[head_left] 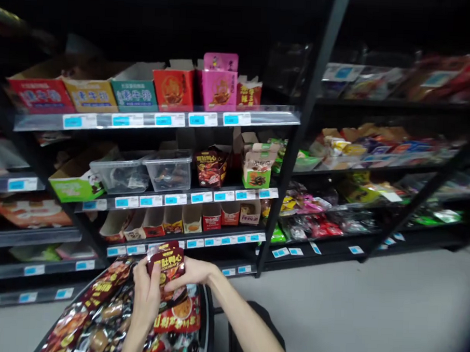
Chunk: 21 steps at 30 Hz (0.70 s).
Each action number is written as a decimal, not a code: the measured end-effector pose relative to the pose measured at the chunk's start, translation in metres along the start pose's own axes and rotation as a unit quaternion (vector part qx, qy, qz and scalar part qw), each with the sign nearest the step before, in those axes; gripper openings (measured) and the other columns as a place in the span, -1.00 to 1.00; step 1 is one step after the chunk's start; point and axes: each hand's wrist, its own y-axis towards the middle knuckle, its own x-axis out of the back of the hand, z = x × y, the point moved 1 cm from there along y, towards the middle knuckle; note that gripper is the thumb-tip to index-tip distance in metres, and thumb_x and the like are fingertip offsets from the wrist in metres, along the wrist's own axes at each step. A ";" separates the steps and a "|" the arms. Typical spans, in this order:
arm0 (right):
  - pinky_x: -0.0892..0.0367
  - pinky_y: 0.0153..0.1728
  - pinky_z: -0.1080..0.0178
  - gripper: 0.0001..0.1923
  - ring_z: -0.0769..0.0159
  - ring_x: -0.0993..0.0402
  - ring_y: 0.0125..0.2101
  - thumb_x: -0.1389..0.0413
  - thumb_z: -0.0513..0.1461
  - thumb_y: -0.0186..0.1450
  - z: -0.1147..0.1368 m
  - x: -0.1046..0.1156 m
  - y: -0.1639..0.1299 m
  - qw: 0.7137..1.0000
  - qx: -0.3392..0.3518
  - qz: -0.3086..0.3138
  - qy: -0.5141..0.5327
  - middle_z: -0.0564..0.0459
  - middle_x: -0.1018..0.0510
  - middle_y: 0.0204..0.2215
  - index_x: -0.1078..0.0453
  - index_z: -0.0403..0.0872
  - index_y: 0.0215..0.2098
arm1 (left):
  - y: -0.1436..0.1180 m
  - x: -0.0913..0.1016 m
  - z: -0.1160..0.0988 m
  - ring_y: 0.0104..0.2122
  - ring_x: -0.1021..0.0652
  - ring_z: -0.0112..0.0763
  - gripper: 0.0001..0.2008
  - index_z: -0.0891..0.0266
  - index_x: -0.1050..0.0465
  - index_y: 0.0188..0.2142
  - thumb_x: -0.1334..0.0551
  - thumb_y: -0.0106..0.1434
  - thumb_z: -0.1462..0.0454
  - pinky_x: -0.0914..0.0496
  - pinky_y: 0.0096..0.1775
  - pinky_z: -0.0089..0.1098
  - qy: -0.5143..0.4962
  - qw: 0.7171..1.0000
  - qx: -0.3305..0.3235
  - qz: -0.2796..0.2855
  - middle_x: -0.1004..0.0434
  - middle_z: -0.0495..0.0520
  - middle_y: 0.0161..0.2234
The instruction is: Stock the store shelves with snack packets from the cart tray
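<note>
Both my hands grip a small stack of dark red snack packets (170, 269) with yellow lettering, held upright just above a black-rimmed bin. My left hand (146, 286) clasps the left side, thumb across the front. From the right, my right hand (189, 273) holds the other edge, its thumb also on the front. Beneath them the bin (206, 320) is heaped with shiny snack packets (106, 310) of several kinds. A red packet (180, 316) lies under my right hand. My forearms cover part of the heap.
A black shelf rack (280, 199) stands ahead, with open display boxes (135, 91) on top. Clear plastic tubs (168, 170) and a dark red packet box (211, 167) sit on the middle shelf, small boxes (212, 216) below. A black object (257, 322) stands right of the bin on grey floor (330, 310).
</note>
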 end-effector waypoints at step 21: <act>-0.51 -0.37 0.23 -0.56 0.16 -0.63 -0.32 -0.42 -0.19 -0.09 0.005 0.083 -0.012 0.744 0.150 -0.574 0.309 0.00 -0.70 -0.32 -0.51 -0.10 -0.24 | 0.175 -0.184 -0.209 0.32 -0.22 0.33 0.08 0.32 -0.08 0.20 -0.61 -0.21 0.12 -0.11 0.28 0.15 -0.135 0.991 0.000 0.011 -0.22 0.57 0.23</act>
